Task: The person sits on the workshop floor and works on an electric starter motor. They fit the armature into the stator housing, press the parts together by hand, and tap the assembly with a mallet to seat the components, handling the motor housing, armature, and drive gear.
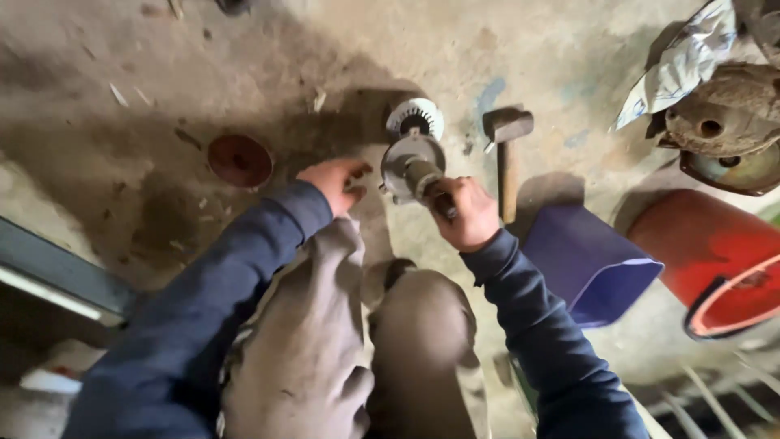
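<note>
Grey-brown trousers [325,358] and dark blue sleeves [203,325] fill the near foreground; the person crouches with both knees raised above a dusty concrete floor [122,65]. Beyond the knees, the right hand [467,213] is closed in a fist around the dark shaft of a metal rotor part [414,167], whose round grey disc faces away from the wrist. The part is held clear of the floor, between the two hands. The left hand [335,183] sits just left of the disc with fingers curled loosely inward, fingertips close to the disc rim; whether they touch it cannot be told.

To the right of the right forearm lies a blue plastic scoop-shaped container [589,264], open side toward the viewer. Farther right rests a red cylindrical drum [707,252] on its side. Just beyond the held part, a white toothed ring [416,118] lies on the floor, nearly touching the disc in this view. A hammer [507,154] with wooden handle lies beside it, head away from the viewer. A reddish-brown round disc [240,160] lies well to the left. At far right are rusty round castings [727,114] and crumpled silvery wrapping [682,61].
</note>
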